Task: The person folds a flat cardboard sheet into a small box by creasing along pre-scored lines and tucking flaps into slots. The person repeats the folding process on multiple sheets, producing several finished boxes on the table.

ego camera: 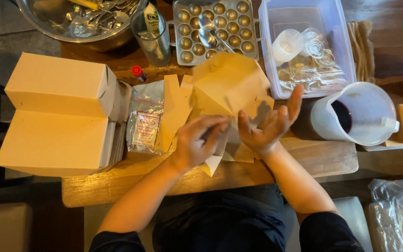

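Wooden table (332,161) as landmark. At its left end: two closed cardboard boxes (59,116). Along far edge: steel bowl of cutlery (78,21), dimpled metal tray (215,30), clear plastic bin (304,44). At right end: white jug (357,114).

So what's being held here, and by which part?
A half-folded tan paper box. The left hand grips its lower edge; the right hand is open against its lower right side, fingers spread.
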